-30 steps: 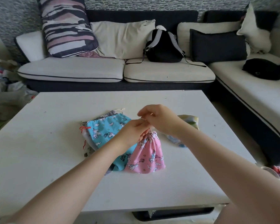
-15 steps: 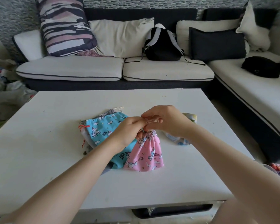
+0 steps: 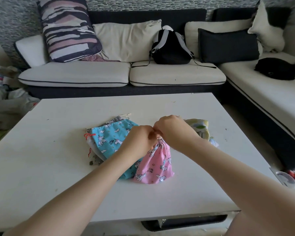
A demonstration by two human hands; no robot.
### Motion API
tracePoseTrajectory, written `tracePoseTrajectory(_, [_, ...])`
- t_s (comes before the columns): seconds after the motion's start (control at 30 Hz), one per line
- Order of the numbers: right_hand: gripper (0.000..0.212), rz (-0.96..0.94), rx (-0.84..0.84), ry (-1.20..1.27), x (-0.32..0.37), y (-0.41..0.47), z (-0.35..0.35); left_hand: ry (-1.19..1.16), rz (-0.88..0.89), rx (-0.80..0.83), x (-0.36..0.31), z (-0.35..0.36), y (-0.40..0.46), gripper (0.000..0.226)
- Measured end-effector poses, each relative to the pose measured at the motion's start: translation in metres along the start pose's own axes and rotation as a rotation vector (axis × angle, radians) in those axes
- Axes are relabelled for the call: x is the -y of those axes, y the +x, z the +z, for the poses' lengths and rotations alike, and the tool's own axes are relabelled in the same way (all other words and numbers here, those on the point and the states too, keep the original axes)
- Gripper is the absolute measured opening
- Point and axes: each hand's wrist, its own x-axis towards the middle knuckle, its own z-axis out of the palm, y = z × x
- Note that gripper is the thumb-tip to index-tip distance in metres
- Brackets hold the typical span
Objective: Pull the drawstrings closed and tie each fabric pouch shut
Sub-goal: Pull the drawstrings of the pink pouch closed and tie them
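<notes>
Hands meet over a white table (image 3: 58, 176): left hand (image 3: 140, 140) and right hand (image 3: 174, 132), fingers curled, pinch the gathered neck of a pink pouch (image 3: 156, 165) lying partly atop a blue pouch (image 3: 111, 138).

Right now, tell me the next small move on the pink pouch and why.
Probably pull the two string ends apart to snug the knot. The pink pouch is already gathered tight at its neck, and both the left hand and right hand meet right above it, fingers curled there. The strings themselves are hidden.
</notes>
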Motion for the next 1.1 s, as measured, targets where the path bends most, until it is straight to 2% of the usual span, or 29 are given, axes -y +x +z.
tracePoseTrajectory(0.07, [0.023,-0.042,-0.196,-0.188,0.006,-0.004,0.003,0.171,0.052,-0.088,0.000,0.002,-0.003,0.023])
tracePoseTrajectory(0.13, [0.026,-0.071,-0.288,-0.301,0.010,-0.007,0.006,0.243,0.064,-0.130,0.002,0.003,-0.003,0.020])
tracePoseTrajectory(0.2, [0.023,-0.090,-0.210,-0.321,0.014,-0.011,0.008,0.274,0.050,-0.143,0.003,0.005,-0.003,0.017])
tracePoseTrajectory(0.27, [0.016,-0.083,-0.026,-0.182,0.010,-0.009,-0.001,0.243,0.063,-0.168,0.004,0.006,-0.005,0.017])
tracePoseTrajectory(0.33, [0.019,0.023,0.213,0.150,-0.001,-0.003,-0.014,0.167,0.098,-0.213,0.005,0.007,-0.007,0.022])
tracePoseTrajectory(0.4, [0.023,0.189,0.333,0.564,-0.009,-0.001,-0.020,0.062,0.108,-0.246,0.006,0.006,-0.006,0.019])
tracePoseTrajectory(0.5, [0.017,0.493,0.389,1.186,-0.014,-0.001,-0.007,0.024,0.115,-0.202,0.013,0.011,-0.001,0.018])
tracePoseTrajectory(0.57, [0.021,0.626,0.408,1.469,-0.014,-0.002,0.000,0.019,0.099,-0.185,0.017,0.014,0.003,0.019])
tracePoseTrajectory(0.6, [0.022,0.647,0.412,1.564,-0.014,-0.003,0.002,0.000,0.108,-0.226,0.019,0.013,0.004,0.021])
tracePoseTrajectory(0.67, [0.019,0.647,0.408,1.701,-0.016,-0.001,0.003,-0.001,0.196,-0.414,0.022,0.011,0.005,0.028])
tracePoseTrajectory(0.73, [0.016,0.662,0.402,1.738,-0.017,0.002,0.004,0.010,0.275,-0.555,0.024,0.008,0.004,0.028])
tracePoseTrajectory(0.83, [0.020,0.662,0.385,1.711,-0.018,0.005,0.003,0.090,0.290,-0.507,0.025,0.006,0.010,0.029])
tracePoseTrajectory(0.97, [0.045,0.624,0.399,1.713,-0.021,0.006,0.005,0.225,0.354,-0.434,0.030,0.005,0.016,0.038])
tracePoseTrajectory(1.0, [0.046,0.617,0.400,1.712,-0.021,0.005,0.005,0.234,0.378,-0.429,0.030,0.004,0.016,0.038])
tracePoseTrajectory(1.1, [0.023,0.600,0.359,1.635,-0.023,0.004,0.008,0.353,0.434,-0.383,0.031,0.002,0.019,0.036])
